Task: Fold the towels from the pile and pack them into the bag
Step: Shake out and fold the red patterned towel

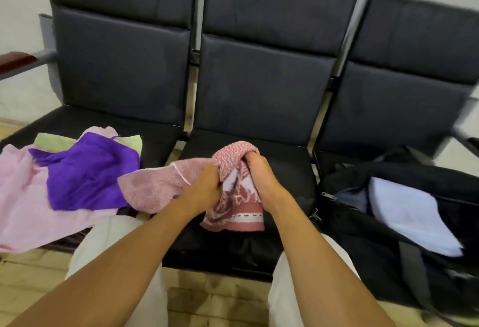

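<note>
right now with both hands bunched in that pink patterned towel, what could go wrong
The pink patterned towel is crumpled between the left hand and right hand, so a fold may come out uneven. Its tail overlaps the purple towel and may drag it off the seat. The black bag already holds a light blue towel, so room may be tight.

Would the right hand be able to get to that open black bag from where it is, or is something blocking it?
Probably yes. The right hand grips the pink patterned towel over the middle seat, and the black bag lies open on the next seat to its right, nothing visible between them.
</note>
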### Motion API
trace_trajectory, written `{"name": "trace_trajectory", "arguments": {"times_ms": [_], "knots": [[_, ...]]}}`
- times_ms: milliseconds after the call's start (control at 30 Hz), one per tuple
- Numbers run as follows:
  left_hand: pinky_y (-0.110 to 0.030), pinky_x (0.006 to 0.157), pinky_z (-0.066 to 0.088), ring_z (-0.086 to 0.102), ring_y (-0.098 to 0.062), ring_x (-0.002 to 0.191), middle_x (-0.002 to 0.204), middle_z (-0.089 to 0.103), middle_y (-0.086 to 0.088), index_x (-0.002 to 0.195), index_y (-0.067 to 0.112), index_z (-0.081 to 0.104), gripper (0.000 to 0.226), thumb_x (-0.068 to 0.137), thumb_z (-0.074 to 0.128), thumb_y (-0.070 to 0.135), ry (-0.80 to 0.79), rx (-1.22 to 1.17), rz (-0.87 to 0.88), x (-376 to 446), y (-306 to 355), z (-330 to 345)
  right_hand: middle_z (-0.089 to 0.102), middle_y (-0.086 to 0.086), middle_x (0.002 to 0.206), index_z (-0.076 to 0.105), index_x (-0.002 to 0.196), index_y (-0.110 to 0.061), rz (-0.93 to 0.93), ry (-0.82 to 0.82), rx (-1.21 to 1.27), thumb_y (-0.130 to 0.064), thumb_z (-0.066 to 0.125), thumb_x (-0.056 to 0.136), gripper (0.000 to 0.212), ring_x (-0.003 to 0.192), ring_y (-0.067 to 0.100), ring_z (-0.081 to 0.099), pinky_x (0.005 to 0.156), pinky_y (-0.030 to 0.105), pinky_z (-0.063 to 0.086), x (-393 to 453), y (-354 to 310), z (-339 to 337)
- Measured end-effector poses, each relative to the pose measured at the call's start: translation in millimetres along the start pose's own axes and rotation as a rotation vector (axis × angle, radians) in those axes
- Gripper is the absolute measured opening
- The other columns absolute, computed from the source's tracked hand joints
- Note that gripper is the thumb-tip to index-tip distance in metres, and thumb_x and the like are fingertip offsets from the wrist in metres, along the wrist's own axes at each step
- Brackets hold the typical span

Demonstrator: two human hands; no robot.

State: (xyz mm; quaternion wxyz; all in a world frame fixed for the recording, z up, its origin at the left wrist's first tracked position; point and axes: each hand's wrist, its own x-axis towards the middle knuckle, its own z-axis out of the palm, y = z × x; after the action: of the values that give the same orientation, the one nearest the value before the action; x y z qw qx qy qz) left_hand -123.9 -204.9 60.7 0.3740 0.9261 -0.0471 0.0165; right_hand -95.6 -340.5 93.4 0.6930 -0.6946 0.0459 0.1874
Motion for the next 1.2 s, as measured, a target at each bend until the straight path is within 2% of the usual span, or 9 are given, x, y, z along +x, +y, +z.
{"name": "trace_trajectory", "arguments": {"times_ms": [200,333,567,700,800,867,1000,1100,1200], "knots": [[-0.010,0.096,0.041,0.047,0.012,0.110,0.124,0.041,0.026,0.141,0.042,0.017,0.080,0.088,0.070,0.014,-0.193,-0.320,0.220,11.7,22.7,35.9,0.072,0.020,0.104,0.072,0.100,-0.005,0.080,0.197,0.130,-0.039,0.050,0.097,0.040,0.091,0.027,0.068,0.092,0.042,0.056,-9.5,-1.5,-52.6],[-0.039,0.108,0.044,0.050,-0.007,0.124,0.139,0.042,0.010,0.148,0.036,0.019,0.058,0.098,0.046,0.044,-0.129,-0.555,0.121,16.9,16.5,36.7,0.071,0.019,0.113,0.069,0.114,-0.002,0.125,0.238,0.269,-0.040,0.049,0.098,0.045,0.102,0.031,0.068,0.098,0.048,0.053,-10.7,-0.7,-67.3],[-0.028,0.100,0.045,0.052,-0.002,0.114,0.124,0.045,0.021,0.149,0.043,0.010,0.100,0.075,0.077,0.046,-0.325,-0.463,0.036,5.6,5.1,30.8,0.068,0.023,0.119,0.065,0.121,0.002,0.238,0.181,0.436,-0.030,0.046,0.100,0.043,0.112,0.035,0.065,0.098,0.050,0.052,-5.9,-1.1,-61.0],[-0.033,0.095,0.053,0.063,-0.006,0.107,0.116,0.064,0.008,0.133,0.026,0.048,0.042,0.094,0.062,0.020,-0.254,-0.367,0.058,14.2,-14.1,28.4,0.074,0.019,0.094,0.066,0.110,0.004,0.216,0.125,0.542,-0.020,0.046,0.102,0.033,0.082,0.025,0.072,0.068,0.039,0.062,-4.2,-2.9,-57.8],[-0.023,0.078,0.052,0.064,-0.002,0.088,0.095,0.066,0.008,0.100,0.027,0.062,0.017,0.102,0.046,0.020,-0.135,-0.349,0.052,19.6,-19.8,25.9,0.072,0.010,0.071,0.067,0.089,-0.003,0.159,0.117,0.431,-0.017,0.051,0.101,0.025,0.060,0.016,0.069,0.049,0.025,0.055,-1.4,1.0,-61.3],[-0.016,0.069,0.043,0.059,0.003,0.076,0.086,0.060,0.010,0.091,0.031,0.055,0.020,0.104,0.041,0.027,-0.064,-0.367,0.039,22.5,-22.3,23.7,0.069,0.012,0.097,0.061,0.105,-0.009,0.127,0.175,0.194,-0.021,0.058,0.097,0.015,0.074,0.018,0.067,0.060,0.029,0.056,5.4,9.2,-62.0],[-0.021,0.067,0.040,0.053,-0.003,0.072,0.082,0.057,0.004,0.086,0.024,0.054,0.025,0.105,0.038,0.030,0.060,-0.384,0.036,30.0,-25.1,23.4,0.031,0.003,0.122,0.032,0.134,-0.029,-0.096,0.282,-0.653,-0.027,0.069,0.090,0.058,0.104,0.028,0.052,0.084,0.038,0.047,13.9,24.7,-61.8],[-0.020,0.071,0.044,0.059,-0.004,0.079,0.089,0.063,-0.001,0.096,0.019,0.062,0.026,0.105,0.039,0.025,-0.014,-0.456,0.024,30.2,-23.3,24.8,0.028,-0.007,0.127,0.038,0.139,-0.044,-0.204,0.050,-0.756,-0.052,0.067,0.087,0.059,0.127,0.019,0.033,0.106,0.038,0.038,7.0,21.4,-52.2],[-0.021,0.070,0.051,0.066,-0.005,0.080,0.091,0.069,-0.004,0.104,0.011,0.065,0.024,0.104,0.042,0.018,-0.168,-0.546,0.022,26.4,-16.0,26.1,0.041,-0.009,0.140,0.037,0.139,-0.050,-0.109,-0.306,-0.625,-0.058,0.076,0.075,0.076,0.127,0.013,0.050,0.105,0.038,0.048,3.7,24.9,-42.5]]}}
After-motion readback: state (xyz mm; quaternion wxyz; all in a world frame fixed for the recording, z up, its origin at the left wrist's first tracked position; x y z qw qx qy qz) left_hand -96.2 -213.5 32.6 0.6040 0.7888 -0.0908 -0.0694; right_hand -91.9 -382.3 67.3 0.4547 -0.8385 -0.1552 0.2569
